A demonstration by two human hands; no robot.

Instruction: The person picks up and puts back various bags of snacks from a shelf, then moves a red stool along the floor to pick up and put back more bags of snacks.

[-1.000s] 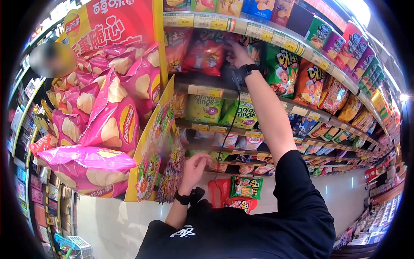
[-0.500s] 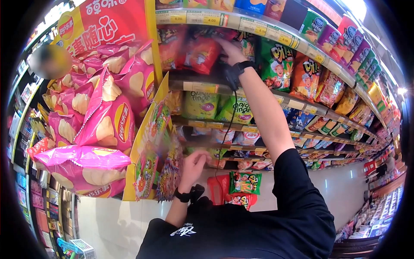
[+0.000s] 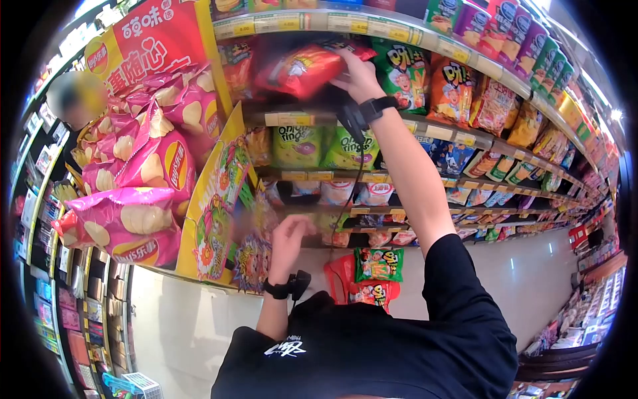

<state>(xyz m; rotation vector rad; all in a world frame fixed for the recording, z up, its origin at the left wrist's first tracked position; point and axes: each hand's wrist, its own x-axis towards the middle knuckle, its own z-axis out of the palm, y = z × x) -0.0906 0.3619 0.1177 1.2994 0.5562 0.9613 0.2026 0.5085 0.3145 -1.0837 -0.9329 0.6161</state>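
Note:
Up on the shelf, my right hand [image 3: 359, 78] is closed on the right end of a red snack bag [image 3: 304, 69]. The bag is tilted, slightly blurred, and in front of other red bags. My left hand [image 3: 288, 241] hangs lower, beside the hanging snack packs [image 3: 254, 261], its fingers loosely bent and nothing visible in them. Just right of the red bag stands a green snack bag [image 3: 401, 76]. Green onion ring bags [image 3: 297, 146] sit one shelf below.
A yellow display stand [image 3: 210, 199] heaped with pink chip bags [image 3: 151, 163] is close on my left. Below me, near the floor, are a red bag or basket [image 3: 339, 274] and a green snack bag [image 3: 379, 265]. A person [image 3: 74, 100] stands behind the display.
The red bag has tipped from upright to slanted in my right hand and shifted a little leftward. My left hand stays low, loosely bent. The view has shifted slightly.

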